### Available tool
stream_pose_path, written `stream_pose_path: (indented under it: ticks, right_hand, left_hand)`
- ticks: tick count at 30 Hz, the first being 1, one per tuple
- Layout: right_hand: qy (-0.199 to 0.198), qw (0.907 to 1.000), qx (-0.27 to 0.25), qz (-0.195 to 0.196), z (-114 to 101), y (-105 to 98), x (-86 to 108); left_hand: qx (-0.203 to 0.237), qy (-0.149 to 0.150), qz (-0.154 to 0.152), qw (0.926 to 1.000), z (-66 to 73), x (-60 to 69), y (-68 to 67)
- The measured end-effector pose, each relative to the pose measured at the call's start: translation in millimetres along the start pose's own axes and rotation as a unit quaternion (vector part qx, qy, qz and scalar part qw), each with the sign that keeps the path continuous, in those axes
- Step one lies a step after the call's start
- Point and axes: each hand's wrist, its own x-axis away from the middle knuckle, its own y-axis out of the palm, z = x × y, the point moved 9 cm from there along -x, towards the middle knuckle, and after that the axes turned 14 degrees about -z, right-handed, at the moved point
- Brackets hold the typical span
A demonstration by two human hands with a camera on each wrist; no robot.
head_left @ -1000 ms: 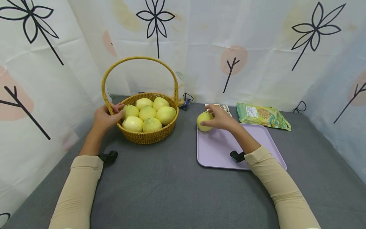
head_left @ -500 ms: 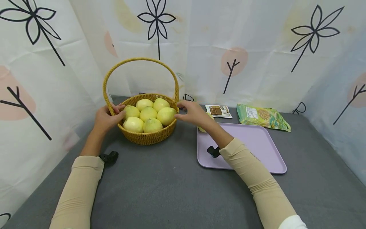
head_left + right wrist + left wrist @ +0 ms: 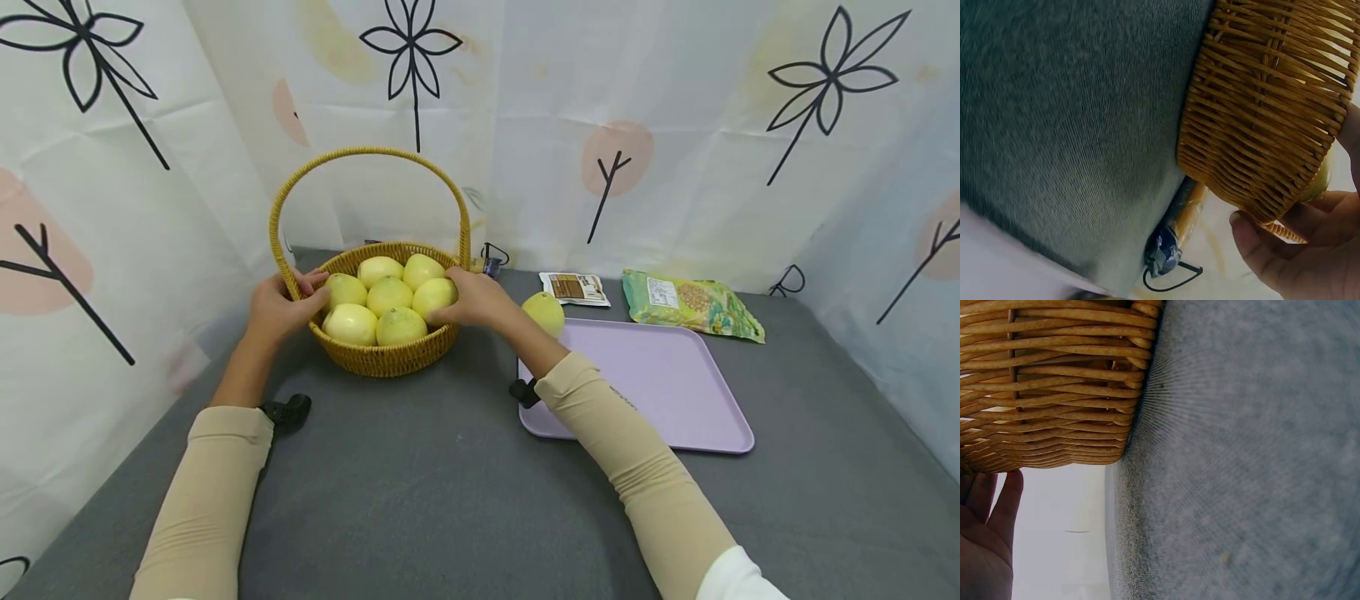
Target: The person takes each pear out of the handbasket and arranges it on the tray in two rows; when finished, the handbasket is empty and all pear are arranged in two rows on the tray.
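"Watching the right-hand fruit [image 3: 433, 296], we are seeing it sitting at the right side of the wicker basket [image 3: 375, 362], over to our left. The right hand [image 3: 476, 300] is cupping it, thumb and fingers bent round; how firmly, we cannot tell."

"And the left hand [image 3: 276, 312] is gripping the opposite rim, half closed, by the foot of the handle [image 3: 367, 151]. For a secure hold, we are wanting those right fingers below the fruit's widest part, the left hand bracing the basket against tipping."

"What are we finding in the way?"

"Neighbouring fruits [image 3: 389, 296] are crowding it, and the handle is standing upright, one leg just behind the right knuckles; we are judging that gap tight."

"Farther out, the right sleeve [image 3: 630, 458] is crossing the lilac tray's [image 3: 652, 375] near left part, while a loose fruit [image 3: 543, 312] is sitting by its far left corner."

"Behind it, a small packet [image 3: 575, 289] and a green bag [image 3: 690, 304] are lying on the grey table [image 3: 390, 500]."
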Motion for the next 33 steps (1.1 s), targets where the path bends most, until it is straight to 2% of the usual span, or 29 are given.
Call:
stream_pose_path:
  ticks: [7,13,18,21,24,27,30,33]
  right_hand:
    - [0.02,0.9984,0.026,0.045,-2,-1,1.4]
    - [0.025,0.9906,0.077,0.11,-9,-6,7.3]
    - [0.008,0.9838,0.092,0.153,-15,-8,12.4]
    - [-0.019,0.9819,0.097,0.162,-21,-8,13.4]
    - [-0.044,0.9862,0.061,0.147,-22,-6,12.0]
    - [-0.048,0.9909,-0.003,0.126,-17,-2,9.1]
    - [-0.039,0.9911,-0.053,0.116,-10,2,6.3]
    - [-0.042,0.9879,-0.087,0.122,-6,2,5.5]
  left_hand:
    - [0.0,-0.007,-0.001,1.0,-1.8,1.1,0.1]
    - [0.001,-0.024,-0.01,0.9997,-3.8,-0.1,1.7]
    - [0.01,-0.024,-0.012,0.9996,-3.6,-0.8,2.0]
    - [0.012,-0.028,-0.015,0.9994,3.3,2.3,2.3]
    - [0.016,-0.025,-0.016,0.9994,15.1,7.4,2.6]
    - [0.016,-0.024,-0.014,0.9995,20.8,10.5,2.4]
    - [0.011,-0.032,-0.016,0.9993,14.4,8.4,2.2]
    - [0.008,-0.036,-0.018,0.9991,5.4,4.6,2.2]
